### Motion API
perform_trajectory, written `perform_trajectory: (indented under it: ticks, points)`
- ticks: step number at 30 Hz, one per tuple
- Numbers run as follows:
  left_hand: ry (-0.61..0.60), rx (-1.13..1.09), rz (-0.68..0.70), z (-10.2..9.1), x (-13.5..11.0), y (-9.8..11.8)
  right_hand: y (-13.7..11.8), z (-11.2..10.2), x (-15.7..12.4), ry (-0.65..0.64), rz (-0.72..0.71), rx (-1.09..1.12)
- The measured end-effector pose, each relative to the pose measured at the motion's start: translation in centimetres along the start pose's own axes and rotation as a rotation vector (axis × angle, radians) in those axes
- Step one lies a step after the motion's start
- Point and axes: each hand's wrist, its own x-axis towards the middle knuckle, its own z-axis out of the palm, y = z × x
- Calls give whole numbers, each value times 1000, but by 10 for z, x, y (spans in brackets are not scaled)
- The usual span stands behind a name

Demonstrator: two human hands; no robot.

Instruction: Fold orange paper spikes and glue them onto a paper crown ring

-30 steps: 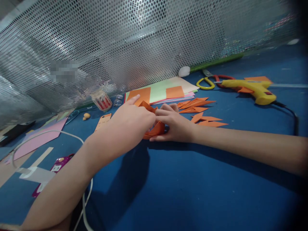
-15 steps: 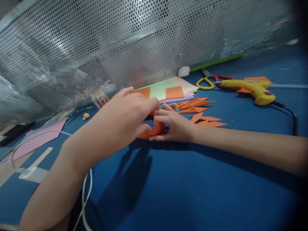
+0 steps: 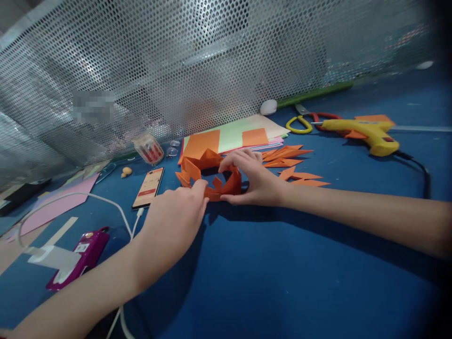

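A ring of folded orange paper (image 3: 207, 159) with pointed flaps rests on the blue table. My left hand (image 3: 178, 216) is at its near left side, thumb and fingers closed on the lower edge. On the right side, my right hand (image 3: 252, 179) grips the ring's wall, fingers over the top and thumb at the near edge. Just right of that hand lie several loose folded orange paper pieces (image 3: 287, 153). Behind the ring, orange paper squares (image 3: 203, 143) lie on a stack of coloured sheets (image 3: 231, 136).
A yellow glue gun (image 3: 367, 132) with a black cord lies at right, beside scissors (image 3: 299, 125). At left are a phone (image 3: 148, 188), a jar (image 3: 150, 148), a purple power bank-like device (image 3: 90, 249) and a white cable (image 3: 127, 216). A perforated metal panel (image 3: 158, 70) stands behind.
My left hand has come down and towards me, from above the orange ring to its near left edge. The ring, phone and purple device show more fully. My right hand keeps hold.
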Motion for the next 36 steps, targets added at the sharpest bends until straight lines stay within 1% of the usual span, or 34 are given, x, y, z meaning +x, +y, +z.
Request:
perform_trajectory:
  ticks: [4,9,13,20,23,27,31,36]
  points:
    - [-19,-75,46,7,13,1,1,0,0,-15,-10,35]
    - [-17,-167,106,19,24,1,2,0,2,-82,-8,75]
    - [5,-276,155,26,28,-2,-2,-1,3,-125,28,92]
    - [-4,-462,195,30,29,-10,-10,-10,11,-244,81,91]
    - [-2,-485,204,31,29,-10,-11,-16,17,-283,98,64]
    - [33,-445,196,33,28,-10,-13,-22,21,-332,116,45]
    - [63,-407,177,35,29,-11,-14,-22,21,-340,140,34]
    - [63,-453,204,36,29,-10,-15,-18,20,-333,132,18]
